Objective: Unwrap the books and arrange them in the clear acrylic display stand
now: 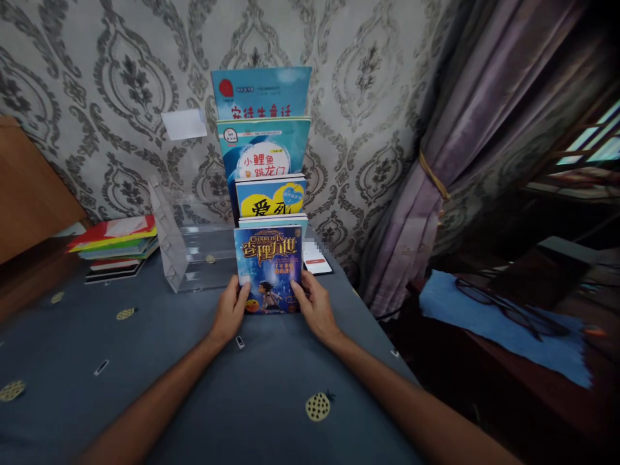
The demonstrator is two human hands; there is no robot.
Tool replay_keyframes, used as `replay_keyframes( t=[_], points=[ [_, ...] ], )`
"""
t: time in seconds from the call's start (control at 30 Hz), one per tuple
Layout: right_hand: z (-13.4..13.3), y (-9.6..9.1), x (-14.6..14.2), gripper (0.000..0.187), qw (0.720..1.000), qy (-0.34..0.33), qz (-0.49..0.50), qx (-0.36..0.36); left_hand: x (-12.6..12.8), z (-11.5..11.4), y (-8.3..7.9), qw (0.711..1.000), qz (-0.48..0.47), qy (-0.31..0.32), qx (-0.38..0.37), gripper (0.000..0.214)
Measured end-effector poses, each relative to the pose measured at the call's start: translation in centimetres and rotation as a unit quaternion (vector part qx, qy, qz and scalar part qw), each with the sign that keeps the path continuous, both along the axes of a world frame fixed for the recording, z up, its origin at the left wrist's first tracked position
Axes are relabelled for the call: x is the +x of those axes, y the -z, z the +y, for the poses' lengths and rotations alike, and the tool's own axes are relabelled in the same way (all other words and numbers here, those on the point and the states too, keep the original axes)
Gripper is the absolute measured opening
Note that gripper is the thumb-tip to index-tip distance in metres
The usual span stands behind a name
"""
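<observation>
Books (264,143) on rack (209,248), pile (119,248) at left

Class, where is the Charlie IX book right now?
In the head view, the Charlie IX book is just left of centre, held between the left hand and the right hand, in front of the row of books.

Our left hand (231,310) and right hand (316,306) grip opposite side edges of a blue Charlie IX book (268,271), cover facing us. More books (264,155) rise in steps behind. Clear acrylic rack (208,258) to the left; beyond it we note a colourful stack (121,242). Phone (317,263) just beside our right hand. Far right, eyeglasses (513,314) on blue cloth (448,310).
</observation>
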State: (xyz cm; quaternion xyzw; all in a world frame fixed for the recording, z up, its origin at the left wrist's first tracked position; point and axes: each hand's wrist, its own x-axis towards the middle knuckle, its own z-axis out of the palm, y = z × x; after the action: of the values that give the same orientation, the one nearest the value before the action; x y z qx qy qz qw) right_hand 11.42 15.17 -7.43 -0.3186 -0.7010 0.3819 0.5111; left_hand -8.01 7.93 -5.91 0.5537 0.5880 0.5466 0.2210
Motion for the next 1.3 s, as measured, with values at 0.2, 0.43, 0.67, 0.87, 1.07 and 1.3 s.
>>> replay_keyframes(
  t=[0.2,0.43,0.67,0.87,1.07,1.3],
  points=[
    [0.1,0.0,-0.1,0.033,1.0,-0.005,0.005,0.002,-0.1,0.1,0.3,1.0,-0.005,0.003,0.007,0.031],
    [0.7,-0.1,-0.2,0.033,1.0,0.005,-0.007,0.002,0.1,0.2,-0.3,1.0,-0.004,0.001,-0.001,0.031],
    [1.7,-0.4,0.1,0.037,1.0,0.0,0.001,0.018,0.3,0.8,-0.9,1.0,0.005,0.003,0.008,0.033],
    [2.9,-1.4,0.1,0.035,0.999,0.015,-0.016,0.042,0.1,2.3,-1.6,1.0,0.017,0.003,0.023,0.031],
    [4.1,-2.3,0.0,0.033,0.996,0.041,-0.045,0.059,0.4,3.2,-2.2,0.999,0.022,-0.015,0.04,0.031],
    [4.7,-4.4,-0.1,0.033,0.993,0.057,-0.053,0.087,0.2,3.7,-3.5,0.997,0.039,-0.023,0.066,0.028]
  ],
)
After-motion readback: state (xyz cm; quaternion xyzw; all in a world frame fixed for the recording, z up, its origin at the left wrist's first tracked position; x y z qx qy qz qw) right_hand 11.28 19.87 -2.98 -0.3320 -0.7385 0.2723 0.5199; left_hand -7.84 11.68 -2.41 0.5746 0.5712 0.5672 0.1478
